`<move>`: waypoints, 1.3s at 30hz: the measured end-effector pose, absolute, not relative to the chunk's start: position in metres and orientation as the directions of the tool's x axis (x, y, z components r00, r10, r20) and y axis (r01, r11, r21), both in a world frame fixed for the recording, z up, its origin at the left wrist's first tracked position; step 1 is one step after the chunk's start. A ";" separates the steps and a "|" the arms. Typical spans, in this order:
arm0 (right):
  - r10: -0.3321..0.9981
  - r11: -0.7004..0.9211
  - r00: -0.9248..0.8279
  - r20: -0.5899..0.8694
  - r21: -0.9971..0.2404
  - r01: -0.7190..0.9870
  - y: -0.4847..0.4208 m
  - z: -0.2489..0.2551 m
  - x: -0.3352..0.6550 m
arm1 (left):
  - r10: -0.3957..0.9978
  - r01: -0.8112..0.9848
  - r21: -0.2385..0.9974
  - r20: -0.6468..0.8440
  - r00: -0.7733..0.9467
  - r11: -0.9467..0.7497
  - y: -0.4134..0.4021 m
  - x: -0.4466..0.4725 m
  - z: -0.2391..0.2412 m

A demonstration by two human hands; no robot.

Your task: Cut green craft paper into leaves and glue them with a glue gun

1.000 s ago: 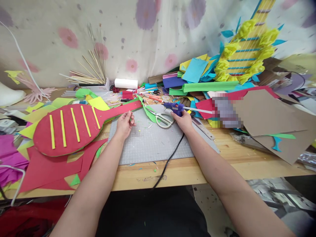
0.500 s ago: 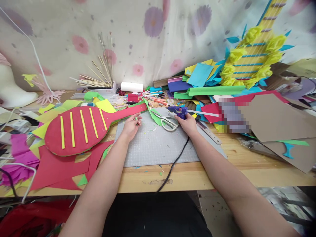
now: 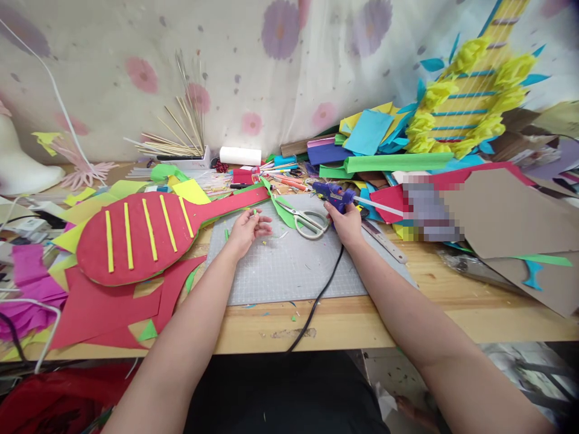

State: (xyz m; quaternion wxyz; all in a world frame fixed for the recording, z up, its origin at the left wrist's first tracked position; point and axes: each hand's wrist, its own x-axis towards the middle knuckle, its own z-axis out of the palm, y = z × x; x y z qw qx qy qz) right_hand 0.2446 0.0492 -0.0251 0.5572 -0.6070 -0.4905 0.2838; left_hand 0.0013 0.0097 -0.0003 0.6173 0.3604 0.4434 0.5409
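Observation:
My right hand (image 3: 346, 224) is closed around a purple hot glue gun (image 3: 332, 193), a white glue stick jutting from its back end and its nozzle pointing left. Between the thumb and fingers of my left hand (image 3: 246, 232) is a small green paper piece (image 3: 256, 211), mostly hidden. Scissors with pale handles (image 3: 312, 225) lie between my hands, partly on a green paper strip (image 3: 283, 210). To the left rests a red guitar-shaped cutout (image 3: 136, 241) with several yellow strips across its body. Another small green piece (image 3: 227, 234) lies beside my left hand.
A grey cutting mat (image 3: 289, 277) covers the table's middle; a metal ruler (image 3: 384, 241) lies at its right. The black cord (image 3: 323, 292) crosses the mat. Cardboard (image 3: 511, 211) and coloured paper crowd the right. A yellow flowered guitar (image 3: 464, 105) stands behind; skewers (image 3: 174, 144) stand back left.
My left hand has moved slightly right with the green piece, uncovering another green bit on the mat. The glue gun has shifted a little right and up. The view has moved slightly.

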 end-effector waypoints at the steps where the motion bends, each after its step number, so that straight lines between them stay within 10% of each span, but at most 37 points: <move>1: 0.919 0.115 0.348 0.184 -0.971 0.210 0.047 -0.023 0.242 | 0.986 -0.325 0.931 -0.161 0.036 0.164 0.009 0.001 0.000; 11: 0.999 0.027 -0.039 0.035 -0.985 -0.171 0.020 -0.001 0.212 | 0.990 -0.251 0.958 -0.128 0.049 0.137 0.006 -0.004 0.004; 25: 0.987 0.068 -0.154 0.044 -0.985 0.159 0.015 0.004 0.219 | 0.874 -0.280 0.913 -0.141 0.466 0.297 0.003 -0.013 -0.007; 39: 0.993 0.011 -0.119 -0.015 -0.977 0.215 0.013 0.007 0.216 | 0.982 -0.136 0.983 -0.100 0.160 0.122 0.009 -0.006 -0.012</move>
